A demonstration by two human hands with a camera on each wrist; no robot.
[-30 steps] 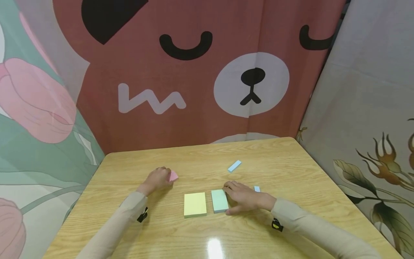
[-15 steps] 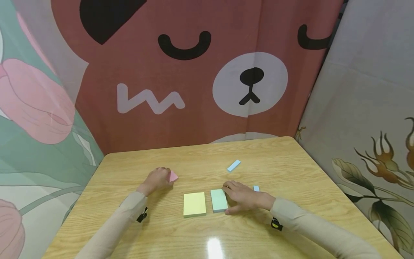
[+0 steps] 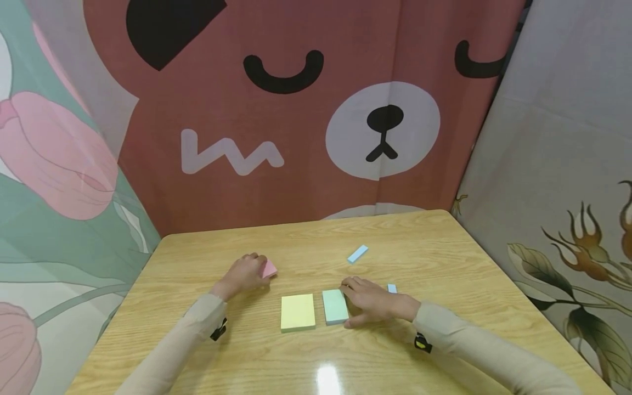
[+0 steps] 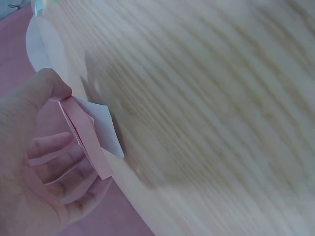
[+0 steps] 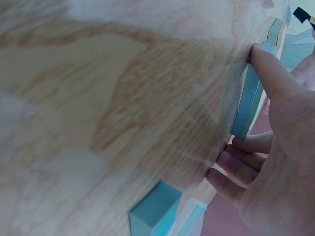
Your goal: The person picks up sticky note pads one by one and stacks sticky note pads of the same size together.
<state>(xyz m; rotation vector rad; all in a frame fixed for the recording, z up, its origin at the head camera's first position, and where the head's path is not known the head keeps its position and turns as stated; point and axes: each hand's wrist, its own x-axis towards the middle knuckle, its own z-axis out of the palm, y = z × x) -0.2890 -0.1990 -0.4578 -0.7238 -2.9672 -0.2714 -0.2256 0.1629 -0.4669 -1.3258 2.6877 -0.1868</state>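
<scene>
My left hand pinches a pink sticky note pad on the left of the table. In the left wrist view, thumb and fingers grip the pink pad at its ends, and a white sheet face stands out from it. My right hand holds the right side of a green sticky note pad, its thumb at the near end and index finger at the far end. The right wrist view shows the green pad's edge between them. A yellow sticky note pad lies just left of the green one.
A narrow light blue sticky note pad lies farther back on the wooden table. Another small blue pad, partly hidden behind the right wrist, also shows as a blue block in the right wrist view. A bear-print curtain hangs behind.
My left hand has shifted slightly to the right with the pink sticky note pad over the last half second. The right hand and the other pads have stayed in place.
</scene>
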